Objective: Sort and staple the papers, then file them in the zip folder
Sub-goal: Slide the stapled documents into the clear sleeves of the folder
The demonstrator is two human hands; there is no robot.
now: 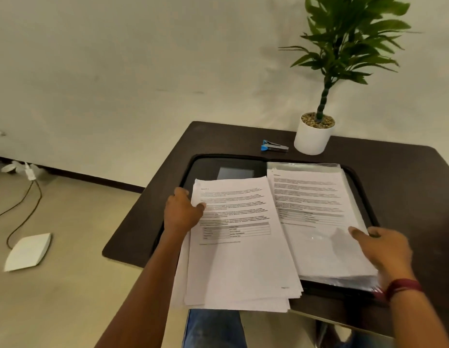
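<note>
**A:** From the head view, what's the surface and the room?

**B:** A dark brown counter (407,177) with rounded corners, set against a plain pale wall (143,71). To its left is a beige floor (80,285) with a dark baseboard (92,178) along the wall.

**A:** Anything on that floor?

**B:** A flat white box (28,251), with a dark cable (27,209) running from it up to a white plug block (28,170) by the baseboard.

**A:** And on the counter?

**B:** At the far edge, a leafy plant in a white pot (312,138) topped with pebbles. Just left of it lies a blue and silver stapler (273,146), apart from everything else. Nearer, a black zip folder (206,169) lies open flat.

**A:** Where are the papers?

**B:** A loose stack of papers (241,259) covers the folder's left half and overhangs the counter's near edge. On the right half, sleeved pages (316,197) sit in clear plastic.

**A:** The hands?

**B:** The left hand (180,213) grips the loose stack's left edge, thumb on top, fingers tucked under. The right hand (384,249) holds the sleeved pages' right edge, with the thumb on the top sheet and the fingers curled at the side. A maroon wristband (402,286) circles that wrist.

**A:** What blocks the view?

**B:** Both forearms cross the near edge, and the loose stack hides most of the folder's left half.
</note>
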